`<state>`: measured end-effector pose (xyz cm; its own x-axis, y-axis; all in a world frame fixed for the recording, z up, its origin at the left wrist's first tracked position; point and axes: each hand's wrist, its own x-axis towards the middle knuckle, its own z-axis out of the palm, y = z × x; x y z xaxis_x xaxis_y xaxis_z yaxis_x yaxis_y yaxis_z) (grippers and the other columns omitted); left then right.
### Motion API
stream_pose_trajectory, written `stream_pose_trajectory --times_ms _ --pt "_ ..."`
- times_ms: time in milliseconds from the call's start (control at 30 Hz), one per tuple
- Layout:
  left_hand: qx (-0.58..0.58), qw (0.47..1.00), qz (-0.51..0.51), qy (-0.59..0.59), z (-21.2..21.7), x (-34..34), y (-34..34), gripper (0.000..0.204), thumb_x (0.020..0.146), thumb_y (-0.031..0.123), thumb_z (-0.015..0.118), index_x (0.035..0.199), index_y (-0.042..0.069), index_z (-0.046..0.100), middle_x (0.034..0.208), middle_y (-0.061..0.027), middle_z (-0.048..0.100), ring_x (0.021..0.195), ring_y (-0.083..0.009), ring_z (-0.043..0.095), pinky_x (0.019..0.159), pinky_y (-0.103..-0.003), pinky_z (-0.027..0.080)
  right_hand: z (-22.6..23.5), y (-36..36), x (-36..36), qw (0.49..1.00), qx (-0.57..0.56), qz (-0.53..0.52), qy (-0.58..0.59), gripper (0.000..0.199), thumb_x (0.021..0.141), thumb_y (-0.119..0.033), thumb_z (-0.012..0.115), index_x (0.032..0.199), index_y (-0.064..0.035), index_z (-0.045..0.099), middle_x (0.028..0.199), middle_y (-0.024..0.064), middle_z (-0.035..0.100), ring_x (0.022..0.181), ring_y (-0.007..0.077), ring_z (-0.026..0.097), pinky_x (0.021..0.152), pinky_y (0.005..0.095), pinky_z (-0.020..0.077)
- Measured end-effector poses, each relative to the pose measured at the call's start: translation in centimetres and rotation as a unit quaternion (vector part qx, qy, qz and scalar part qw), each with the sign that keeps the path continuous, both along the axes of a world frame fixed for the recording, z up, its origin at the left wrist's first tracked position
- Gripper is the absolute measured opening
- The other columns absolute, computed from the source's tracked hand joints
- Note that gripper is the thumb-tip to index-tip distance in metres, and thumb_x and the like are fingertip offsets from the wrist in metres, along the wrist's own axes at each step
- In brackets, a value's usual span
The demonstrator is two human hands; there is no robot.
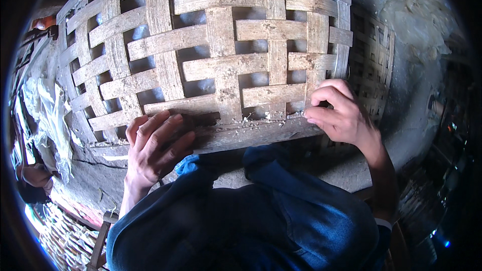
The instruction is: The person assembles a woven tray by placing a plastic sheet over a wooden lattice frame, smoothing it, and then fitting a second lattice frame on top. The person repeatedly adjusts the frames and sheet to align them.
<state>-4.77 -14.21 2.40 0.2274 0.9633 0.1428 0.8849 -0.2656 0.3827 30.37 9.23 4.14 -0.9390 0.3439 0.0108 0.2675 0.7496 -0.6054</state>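
Observation:
A large panel of wide, flat woven bamboo strips (219,35) stretches out in front of me, with a bluish, cloudy material (193,18) showing through its gaps. Along its near side runs a worn wooden edge (251,135) dotted with small pale crumbs (268,116). My left hand (155,145) rests on the left part of this edge, fingers bent and slightly apart, thumb toward the middle. At the near right corner of the weave, my right hand (337,113) is closed, thumb and forefinger pinched together against the edge. What they pinch, if anything, is too small to make out.
My legs in blue trousers (311,211) are just below the panel. Crumpled clear plastic sheeting (50,120) lies at the left, with more plastic (414,15) at the far right. A second woven panel (374,65) stands in shadow on the right. Thin sticks (68,236) are at lower left.

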Motion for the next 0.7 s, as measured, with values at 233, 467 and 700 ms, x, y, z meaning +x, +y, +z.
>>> stream_pose_trajectory --times_ms 233,467,700 --pt "-0.009 1.000 -0.001 -0.002 0.2 0.0 0.0 0.049 0.076 0.030 0.084 0.124 0.026 0.075 0.138 -0.0036 0.064 0.126 -0.0272 0.061 0.101 -0.050 0.044 -0.2 -0.3 2.0 0.999 -0.013 -0.022 -0.034 0.019 0.076 -0.002 0.080 0.093 -0.0047 0.071 0.095 0.0073 0.062 0.091 0.0280 0.060 0.079 0.0380 0.0525" --pt "-0.002 1.000 -0.003 -0.014 0.0 -0.1 0.0 0.049 0.075 0.030 0.085 0.122 0.024 0.075 0.137 -0.0047 0.065 0.126 -0.0280 0.061 0.102 -0.049 0.044 0.4 -0.9 2.1 0.997 0.006 -0.060 -0.038 0.017 0.081 0.003 0.075 0.095 -0.0014 0.067 0.091 0.0088 0.064 0.086 0.0285 0.061 0.078 0.0386 0.0530" --pt "0.002 0.999 -0.004 -0.052 0.5 -0.3 0.5 0.049 0.076 0.026 0.086 0.123 0.022 0.073 0.137 -0.0056 0.064 0.124 -0.0286 0.061 0.102 -0.048 0.043 4.2 3.2 3.4 0.972 -0.120 -0.112 -0.168 0.009 0.088 -0.001 0.073 0.096 -0.0023 0.070 0.086 0.0111 0.069 0.084 0.0263 0.067 0.075 0.0376 0.0535"
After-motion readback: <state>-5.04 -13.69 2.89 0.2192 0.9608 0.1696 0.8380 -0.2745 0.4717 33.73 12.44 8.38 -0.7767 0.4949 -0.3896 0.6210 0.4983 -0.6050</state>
